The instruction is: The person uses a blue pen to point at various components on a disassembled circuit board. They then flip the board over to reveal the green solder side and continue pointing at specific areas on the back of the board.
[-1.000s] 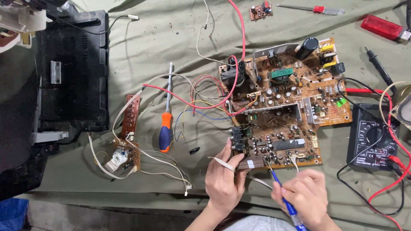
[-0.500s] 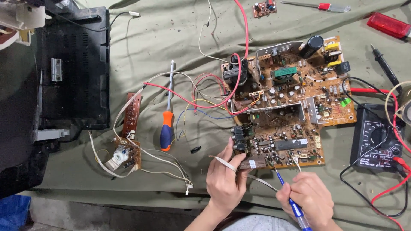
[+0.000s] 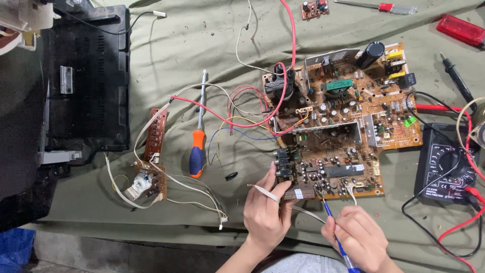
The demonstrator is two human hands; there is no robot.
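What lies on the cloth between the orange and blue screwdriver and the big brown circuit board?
In the head view, between the screwdriver and the circuit board lie loose red, yellow, blue and white wires on the green cloth.

Two hands were at work, the left hand (image 3: 265, 215) and the right hand (image 3: 359, 241). One large brown circuit board (image 3: 343, 121) lay on the cloth, with three small boards around it: one (image 3: 155, 134), a second (image 3: 149, 182) and a third (image 3: 315, 8). There were two screwdrivers, an orange-and-blue one (image 3: 198, 146) and a red-handled one (image 3: 384, 7). I counted one black multimeter (image 3: 447, 164), one blue pen-like tool (image 3: 336, 237), one red flat case (image 3: 462, 30) and one black casing (image 3: 83, 76).
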